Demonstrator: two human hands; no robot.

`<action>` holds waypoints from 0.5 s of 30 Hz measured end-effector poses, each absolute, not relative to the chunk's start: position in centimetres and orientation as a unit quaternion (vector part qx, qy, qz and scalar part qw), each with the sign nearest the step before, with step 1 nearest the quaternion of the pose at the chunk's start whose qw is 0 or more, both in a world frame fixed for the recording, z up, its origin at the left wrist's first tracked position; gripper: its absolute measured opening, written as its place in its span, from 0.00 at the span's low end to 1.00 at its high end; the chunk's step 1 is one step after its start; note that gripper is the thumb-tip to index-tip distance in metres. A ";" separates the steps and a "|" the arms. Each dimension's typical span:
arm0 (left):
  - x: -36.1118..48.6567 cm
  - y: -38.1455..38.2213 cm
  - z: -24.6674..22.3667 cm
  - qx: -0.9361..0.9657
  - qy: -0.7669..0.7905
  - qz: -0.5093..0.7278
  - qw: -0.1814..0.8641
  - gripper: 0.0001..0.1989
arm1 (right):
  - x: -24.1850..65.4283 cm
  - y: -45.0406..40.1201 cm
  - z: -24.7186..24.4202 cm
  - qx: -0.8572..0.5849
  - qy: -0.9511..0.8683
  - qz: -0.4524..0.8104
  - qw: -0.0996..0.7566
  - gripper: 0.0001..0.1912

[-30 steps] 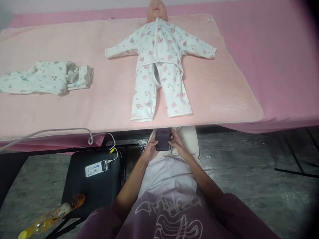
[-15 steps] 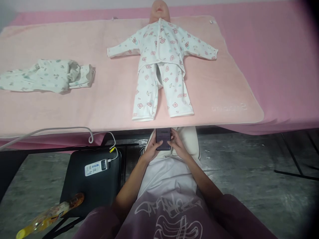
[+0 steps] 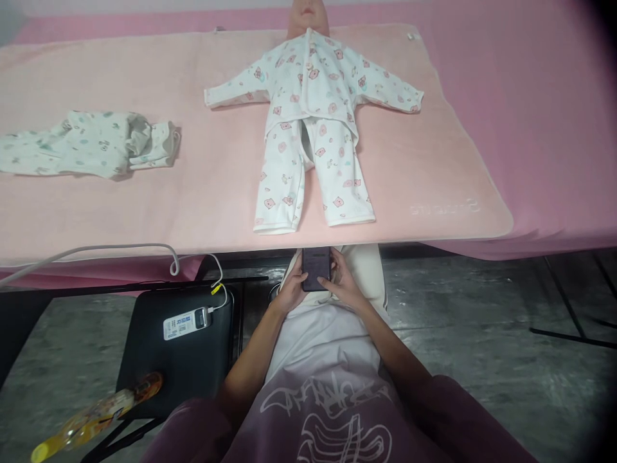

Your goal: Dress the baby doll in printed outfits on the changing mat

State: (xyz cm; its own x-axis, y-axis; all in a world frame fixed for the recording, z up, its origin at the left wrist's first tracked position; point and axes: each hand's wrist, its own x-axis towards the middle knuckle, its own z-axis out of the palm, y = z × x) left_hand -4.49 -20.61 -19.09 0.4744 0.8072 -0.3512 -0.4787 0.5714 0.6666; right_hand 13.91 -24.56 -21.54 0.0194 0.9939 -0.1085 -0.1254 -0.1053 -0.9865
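Note:
A dark smartphone is held low over my lap, just below the table's front edge. My left hand is closed around its left side, thumb at the edge of the screen. My right hand grips the right side, with the thumb lying over the lower part of the screen. Beyond the phone a baby doll lies on its back on the table, head at the far side. It wears a white printed baby jacket, arms spread out, and matching baby trousers.
A pink blanket covers much of the table. Folded printed baby clothes lie at the left. On a black stool sit a power bank with a white cable and a yellow-capped bottle.
My right thumb has moved left and down across the screen, and my left thumb has drawn back towards the phone's edge. The view has tilted slightly.

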 end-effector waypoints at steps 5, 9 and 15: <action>-4.5 -20.6 -19.2 0.216 0.322 0.390 0.835 0.41 | 13.1 -24.1 -20.5 -0.535 -0.414 0.528 0.514 0.58; -4.4 -20.6 -19.5 0.222 0.319 0.400 0.830 0.38 | 13.3 -24.3 -20.3 -0.524 -0.408 0.543 0.514 0.51; -3.9 -20.5 -19.4 0.239 0.372 0.412 0.797 0.43 | 14.1 -24.5 -20.0 -0.503 -0.414 0.563 0.508 0.46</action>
State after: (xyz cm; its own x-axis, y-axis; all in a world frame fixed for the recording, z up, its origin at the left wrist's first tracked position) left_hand -3.93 -20.53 -19.41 0.3839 0.8341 -0.3960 -0.4786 0.5466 0.6872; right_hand 14.09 -24.49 -20.05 0.0235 0.9890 -0.1462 -0.1557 -0.1408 -0.9777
